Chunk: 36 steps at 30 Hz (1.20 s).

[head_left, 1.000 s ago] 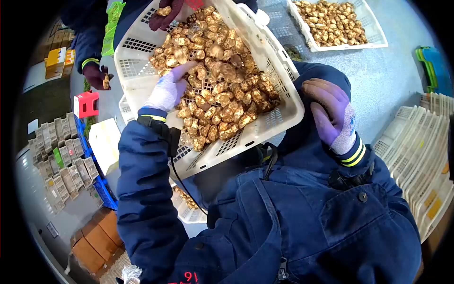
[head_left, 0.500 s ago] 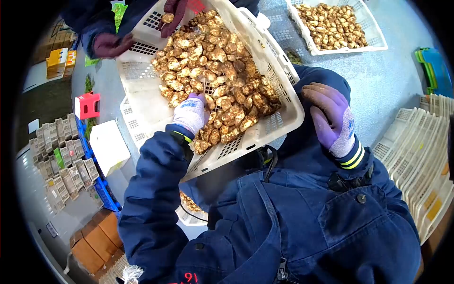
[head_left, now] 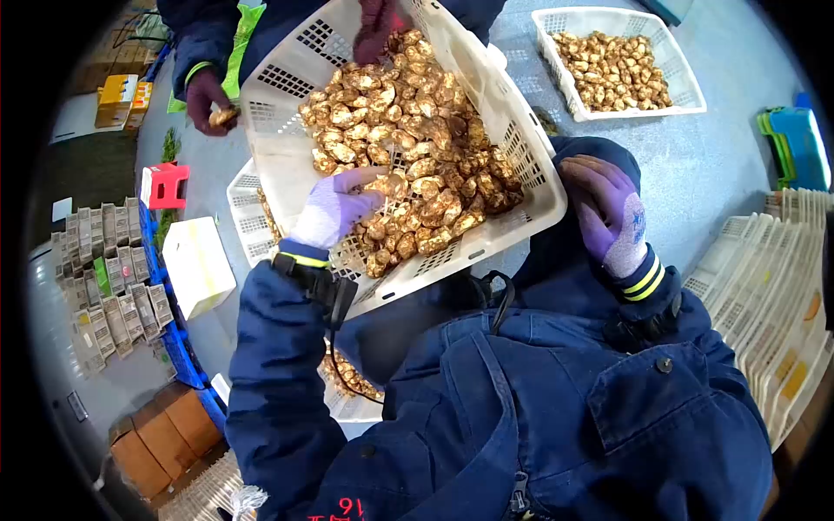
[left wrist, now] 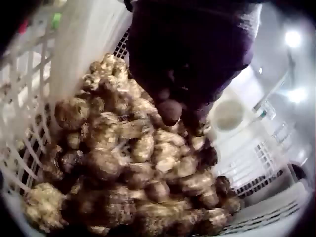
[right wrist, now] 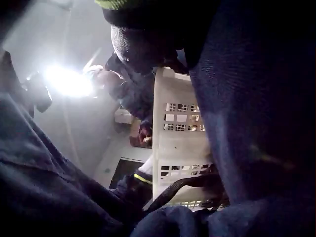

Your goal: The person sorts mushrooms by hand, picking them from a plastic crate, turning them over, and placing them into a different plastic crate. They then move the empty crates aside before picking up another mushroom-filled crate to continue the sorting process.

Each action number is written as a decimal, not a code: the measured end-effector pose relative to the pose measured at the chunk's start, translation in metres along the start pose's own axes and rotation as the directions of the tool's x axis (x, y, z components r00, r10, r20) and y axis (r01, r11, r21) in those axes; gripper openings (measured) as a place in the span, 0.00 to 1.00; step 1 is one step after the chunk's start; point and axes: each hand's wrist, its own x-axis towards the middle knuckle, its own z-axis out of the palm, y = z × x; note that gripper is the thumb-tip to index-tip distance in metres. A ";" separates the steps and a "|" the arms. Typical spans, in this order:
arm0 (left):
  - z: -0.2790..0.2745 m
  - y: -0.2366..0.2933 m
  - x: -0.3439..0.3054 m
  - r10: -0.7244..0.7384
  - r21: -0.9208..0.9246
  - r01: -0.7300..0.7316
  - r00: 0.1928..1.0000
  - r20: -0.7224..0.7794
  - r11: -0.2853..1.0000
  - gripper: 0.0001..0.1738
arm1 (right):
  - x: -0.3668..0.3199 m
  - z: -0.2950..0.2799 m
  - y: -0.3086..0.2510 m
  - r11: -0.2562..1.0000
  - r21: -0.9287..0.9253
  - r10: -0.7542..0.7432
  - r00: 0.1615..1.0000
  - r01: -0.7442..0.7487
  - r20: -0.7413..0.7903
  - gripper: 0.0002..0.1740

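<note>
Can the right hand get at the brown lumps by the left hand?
Probably yes. The side wall of the crate stands between the right hand and the brown lumps, but the open top seems to leave a way over.

– What lines the left side?
– A red stool [head_left: 163, 186] sits near a white box [head_left: 200, 267], brown cartons [head_left: 165, 443] lower down, a yellow box [head_left: 115, 100] farther up.
– And the right?
– Stacked white crates [head_left: 754, 300] line the edge, a blue-and-green object [head_left: 797, 149] beyond.
</note>
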 end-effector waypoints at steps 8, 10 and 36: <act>-0.007 0.013 -0.083 0.115 -0.570 -0.151 0.988 -0.099 0.808 0.24 | -0.003 0.006 -0.007 0.998 -0.061 0.023 0.999 -0.024 -0.026 0.23; -0.008 0.002 -0.088 0.117 -0.607 -0.164 0.986 -0.116 0.778 0.26 | -0.004 0.008 -0.006 0.999 -0.051 0.017 0.999 -0.019 -0.030 0.23; 0.036 0.001 0.022 -0.088 0.775 -0.207 0.944 0.320 0.597 0.30 | -0.001 -0.004 0.005 0.998 0.068 -0.006 1.000 0.005 0.016 0.23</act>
